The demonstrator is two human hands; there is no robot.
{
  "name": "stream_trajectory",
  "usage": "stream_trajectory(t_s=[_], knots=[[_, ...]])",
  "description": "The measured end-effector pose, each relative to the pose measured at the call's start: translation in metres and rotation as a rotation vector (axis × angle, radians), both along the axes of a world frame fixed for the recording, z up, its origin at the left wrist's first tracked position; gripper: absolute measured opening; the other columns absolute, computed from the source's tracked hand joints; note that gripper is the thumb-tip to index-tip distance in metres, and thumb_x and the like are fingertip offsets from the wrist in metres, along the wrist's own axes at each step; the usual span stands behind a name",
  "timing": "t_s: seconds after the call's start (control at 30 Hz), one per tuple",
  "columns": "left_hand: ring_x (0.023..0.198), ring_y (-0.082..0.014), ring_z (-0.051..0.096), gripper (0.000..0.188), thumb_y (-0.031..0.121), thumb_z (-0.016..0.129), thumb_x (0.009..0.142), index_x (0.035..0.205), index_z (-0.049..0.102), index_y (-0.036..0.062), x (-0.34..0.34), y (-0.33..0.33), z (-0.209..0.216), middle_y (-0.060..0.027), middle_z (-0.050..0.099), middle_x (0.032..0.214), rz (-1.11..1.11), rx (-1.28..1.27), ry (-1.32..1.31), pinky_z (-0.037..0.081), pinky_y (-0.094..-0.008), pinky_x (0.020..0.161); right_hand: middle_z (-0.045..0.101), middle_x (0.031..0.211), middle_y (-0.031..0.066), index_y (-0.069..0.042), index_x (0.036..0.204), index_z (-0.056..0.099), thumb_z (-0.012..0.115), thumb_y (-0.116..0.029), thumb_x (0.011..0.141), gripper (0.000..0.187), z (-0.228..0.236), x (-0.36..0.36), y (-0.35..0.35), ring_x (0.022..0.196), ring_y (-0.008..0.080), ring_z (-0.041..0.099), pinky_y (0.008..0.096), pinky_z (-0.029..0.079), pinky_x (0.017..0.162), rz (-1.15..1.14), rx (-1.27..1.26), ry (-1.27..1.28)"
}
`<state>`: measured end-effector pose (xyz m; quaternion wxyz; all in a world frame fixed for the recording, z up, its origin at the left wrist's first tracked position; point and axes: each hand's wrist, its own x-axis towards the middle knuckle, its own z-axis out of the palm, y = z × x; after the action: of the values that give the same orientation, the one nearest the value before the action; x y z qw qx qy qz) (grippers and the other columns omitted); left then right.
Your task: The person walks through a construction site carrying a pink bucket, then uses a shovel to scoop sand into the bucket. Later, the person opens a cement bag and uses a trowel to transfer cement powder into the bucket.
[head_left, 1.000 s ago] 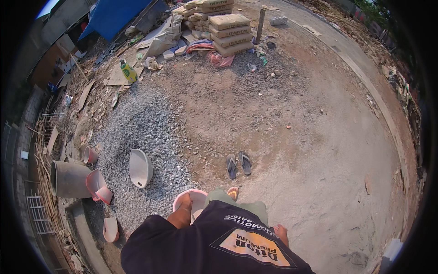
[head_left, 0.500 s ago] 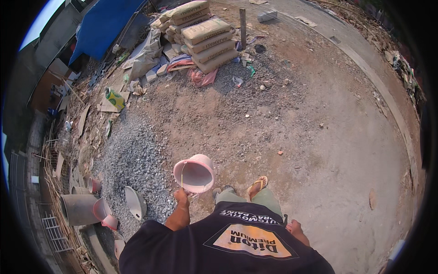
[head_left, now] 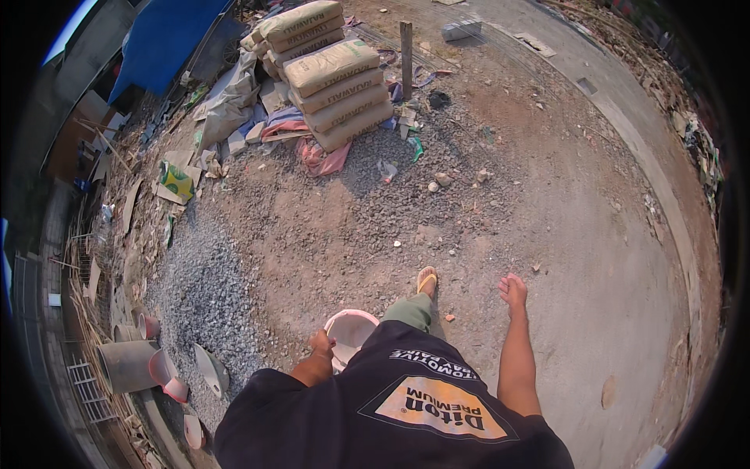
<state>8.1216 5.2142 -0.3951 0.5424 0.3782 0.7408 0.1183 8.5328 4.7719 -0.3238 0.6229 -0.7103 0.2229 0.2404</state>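
A pale pink bucket (head_left: 351,322) hangs low beside my left leg, partly hidden by my shirt. My left hand (head_left: 320,342) is closed at its side, apparently round the handle, which is mostly out of sight. Off to the right, over the bare ground, my right hand (head_left: 512,289) swings with its fingers loosely bent and apart, holding nothing. One foot in a yellow-strapped flip-flop (head_left: 426,280) is stretched forward on the dirt.
A grey gravel heap (head_left: 205,293) lies to the left, with tubs (head_left: 162,366) and a concrete pipe (head_left: 125,364) beside it. Ahead stand stacked cement bags (head_left: 336,94) and a wooden post (head_left: 406,59). Rubble and scraps litter the ground; a paved strip (head_left: 609,109) curves along the right.
I have stepped forward, and the bag stack is nearer. The bucket has swung back toward my body in my left hand. My right arm has swung out from my side to the front.
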Motion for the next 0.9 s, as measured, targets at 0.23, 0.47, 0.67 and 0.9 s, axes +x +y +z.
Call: stream_trajectory(t_s=[0.23,0.47,0.67,0.9], knots=[[0.064,-0.027,0.062,0.042,0.025,0.051,0.083,0.108,0.058,-0.008,0.216,0.026,0.017,-0.0202,0.061,0.094,-0.114,-0.091,0.112,0.05,-0.0357,0.049,0.062,0.11,0.0109,-0.003,0.126,0.049,0.052,-0.036,0.092,0.047,-0.071,-0.038,-0.108,0.093,0.0229,0.063,0.042,0.05,0.08,-0.041,-0.176,0.608],[0.055,-0.0252,0.061,0.039,0.023,0.06,0.079,0.1,0.056,-0.0095,0.371,0.088,0.036,-0.0198,0.061,0.077,0.044,0.079,0.054,0.049,-0.0331,0.045,0.056,0.119,0.0163,-0.004,0.131,0.046,0.052,-0.044,0.09,0.057,-0.047,0.052,-0.07,0.092,0.0289,0.064,0.0454,0.052,0.076,-0.136,-0.135,0.849],[0.066,-0.0241,0.06,0.036,0.034,0.053,0.083,0.109,0.052,0.0093,0.503,0.076,0.035,-0.0081,0.063,0.072,0.25,0.102,-0.028,0.04,-0.0494,0.064,0.051,0.127,0.021,-0.004,0.135,0.043,0.052,-0.05,0.089,0.066,-0.066,0.303,-0.04,0.091,0.0341,0.065,0.0483,0.054,0.072,0.009,-0.035,0.785],[0.061,-0.0239,0.058,0.032,0.033,0.053,0.081,0.103,0.05,0.0097,0.678,0.067,0.081,-0.0106,0.065,0.071,0.195,0.188,-0.2,0.038,-0.0434,0.055,0.052,0.12,0.0141,-0.013,0.137,0.039,0.056,-0.044,0.087,0.061,-0.065,0.733,-0.029,0.088,0.0293,0.067,0.0437,0.051,0.071,0.293,-0.202,0.324]])
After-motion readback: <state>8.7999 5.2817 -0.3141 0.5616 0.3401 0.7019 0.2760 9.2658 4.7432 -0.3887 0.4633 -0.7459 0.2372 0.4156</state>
